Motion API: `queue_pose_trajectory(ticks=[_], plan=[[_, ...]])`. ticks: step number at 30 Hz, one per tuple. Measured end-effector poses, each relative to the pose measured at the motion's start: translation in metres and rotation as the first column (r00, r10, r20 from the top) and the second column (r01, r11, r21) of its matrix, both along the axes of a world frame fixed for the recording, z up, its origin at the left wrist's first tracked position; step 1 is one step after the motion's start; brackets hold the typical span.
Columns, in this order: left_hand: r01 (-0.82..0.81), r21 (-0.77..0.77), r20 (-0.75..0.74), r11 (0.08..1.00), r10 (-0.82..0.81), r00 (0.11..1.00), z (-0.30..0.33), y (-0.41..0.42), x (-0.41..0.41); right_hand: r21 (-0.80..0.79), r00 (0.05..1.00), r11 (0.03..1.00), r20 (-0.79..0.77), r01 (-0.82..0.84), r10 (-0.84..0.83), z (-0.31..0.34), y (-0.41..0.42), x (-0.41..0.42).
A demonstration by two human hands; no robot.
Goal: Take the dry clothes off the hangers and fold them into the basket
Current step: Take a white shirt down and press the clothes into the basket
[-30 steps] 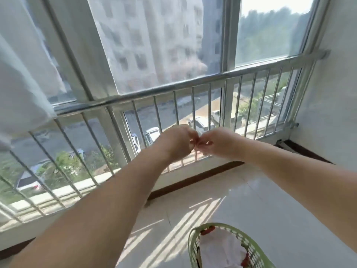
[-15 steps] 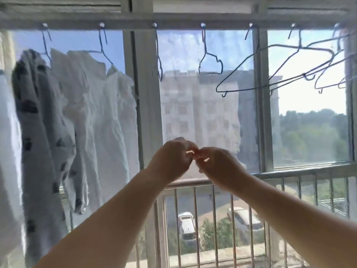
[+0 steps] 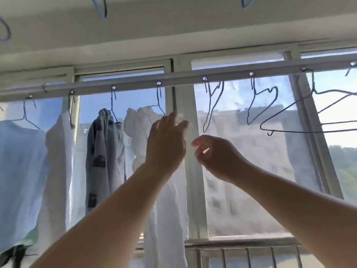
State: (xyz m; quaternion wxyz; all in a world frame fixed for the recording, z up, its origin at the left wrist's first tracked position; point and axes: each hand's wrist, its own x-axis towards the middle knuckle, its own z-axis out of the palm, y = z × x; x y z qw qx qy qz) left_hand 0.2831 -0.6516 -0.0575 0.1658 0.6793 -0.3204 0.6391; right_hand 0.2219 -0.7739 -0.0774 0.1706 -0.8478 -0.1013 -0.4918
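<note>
Left hand point(image 3: 166, 144) raised, fingers loosely spread at white garment point(image 3: 170, 209), grip unclear. Right hand point(image 3: 216, 157) loosely curled, empty. Patterned grey garment point(image 3: 104, 151) left; bare hangers point(image 3: 258, 107) toward rail point(image 3: 222, 73) right end.

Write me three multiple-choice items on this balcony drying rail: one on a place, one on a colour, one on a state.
1. Where does the grey patterned garment hang?
A. Between two white garments
B. At the rail's far right end
C. Over the railing bars

2. What colour is the garment that the left hand reaches up to?
A. Red
B. White
C. Black

3. In what state are the wire hangers to the right of the hands?
A. Each holds a towel
B. Lying on the floor
C. Hanging empty

Answers:
1 A: the grey patterned garment has one white garment on its left and another white garment on its right.
2 B: the left hand is raised in front of that right-hand white garment.
3 C: the wire hangers hang from the rail with nothing on them.
</note>
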Motion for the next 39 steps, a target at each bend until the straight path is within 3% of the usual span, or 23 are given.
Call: queue_pose_trajectory(ticks=[1, 3, 7, 10, 20, 25, 29, 32, 36, 38, 39], plan=[[-0.064, -0.091, 0.104, 0.994, 0.073, 0.992, 0.011, 0.010, 0.011, 0.002, 1.000, 1.000, 0.027, -0.010, 0.010, 0.009, 0.008, 0.009], [-0.140, -0.248, 0.144, 0.959, 0.180, 0.973, 0.029, 0.026, 0.024, 0.001, 0.997, 1.000, 0.073, -0.019, 0.019, 0.027, 0.022, 0.022], [-0.177, -0.317, -0.257, 0.932, 0.096, 0.962, 0.067, 0.058, 0.045, 0.001, 0.989, 1.000, 0.145, 0.002, -0.002, 0.057, 0.048, 0.043], [-0.002, -0.314, -0.419, 0.950, -0.137, 0.897, 0.087, 0.075, 0.068, -0.040, 0.989, 0.998, 0.142, 0.049, -0.043, 0.073, 0.064, 0.056], [0.163, -0.262, -0.320, 0.951, -0.245, 0.915, 0.077, 0.087, 0.110, -0.016, 0.990, 0.996, 0.111, 0.086, -0.084, 0.099, 0.099, 0.097], [0.095, -0.260, -0.273, 0.961, -0.168, 0.947, 0.049, 0.088, 0.120, 0.039, 0.992, 0.995, 0.079, 0.091, -0.094, 0.097, 0.110, 0.116], [0.258, -0.262, -0.296, 0.930, -0.332, 0.896, 0.026, 0.087, 0.127, 0.039, 0.992, 0.991, 0.017, 0.127, -0.128, 0.087, 0.107, 0.131], [0.311, -0.418, -0.331, 0.854, -0.462, 0.823, 0.020, 0.086, 0.136, 0.064, 0.991, 0.989, 0.009, 0.133, -0.133, 0.080, 0.103, 0.140], [0.410, -0.760, -0.226, 0.503, -0.797, 0.560, 0.026, 0.087, 0.146, 0.066, 0.989, 0.986, -0.015, 0.150, -0.150, 0.073, 0.096, 0.145], [0.426, -0.786, -0.169, 0.448, -0.819, 0.549, 0.027, 0.090, 0.143, 0.057, 0.985, 0.983, -0.021, 0.175, -0.174, 0.070, 0.091, 0.146], [0.440, -0.757, -0.166, 0.483, -0.793, 0.586, 0.027, 0.091, 0.141, 0.061, 0.983, 0.981, -0.021, 0.185, -0.184, 0.069, 0.088, 0.146]])
